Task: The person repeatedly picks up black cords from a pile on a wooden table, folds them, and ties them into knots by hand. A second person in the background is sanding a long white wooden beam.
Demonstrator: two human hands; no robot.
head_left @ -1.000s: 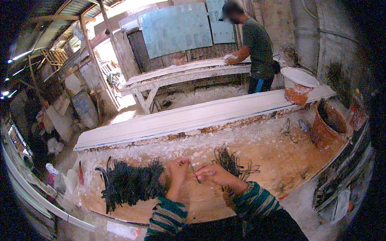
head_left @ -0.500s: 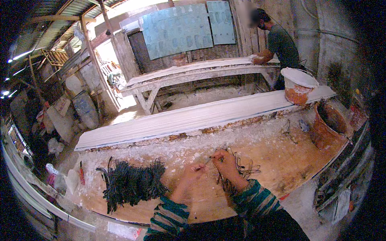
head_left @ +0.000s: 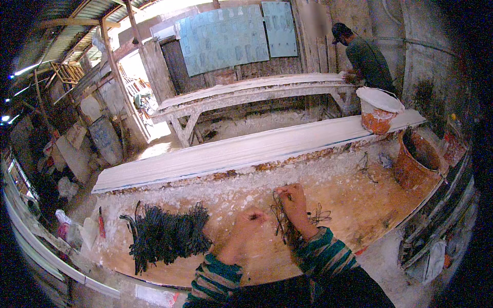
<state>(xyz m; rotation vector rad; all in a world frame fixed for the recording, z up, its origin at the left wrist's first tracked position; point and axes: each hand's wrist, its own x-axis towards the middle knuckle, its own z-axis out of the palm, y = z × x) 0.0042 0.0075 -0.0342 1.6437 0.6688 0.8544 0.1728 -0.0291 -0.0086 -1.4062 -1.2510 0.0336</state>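
Observation:
My right hand (head_left: 294,203) is closed on a small tangle of thin dark wire strands (head_left: 283,222) lying on the wooden worktable (head_left: 359,215). My left hand (head_left: 247,222) is a loose fist just left of it, resting on the table; I cannot tell whether a strand is pinched in it. A big heap of dark wire bundles (head_left: 167,233) lies on the table to the left of my hands. Both forearms wear striped sleeves.
A long white plaster slab (head_left: 246,149) runs along the table's far side, with a covered orange bucket (head_left: 377,110) on its right end. A rusty tub (head_left: 416,161) stands at right. Another person (head_left: 367,59) works at a far bench (head_left: 257,90). A red-handled tool (head_left: 101,222) lies at left.
My hands moved right, from beside the large wire heap to the small tangle of strands. My right hand has closed on the tangle. The other person walked right along the far bench.

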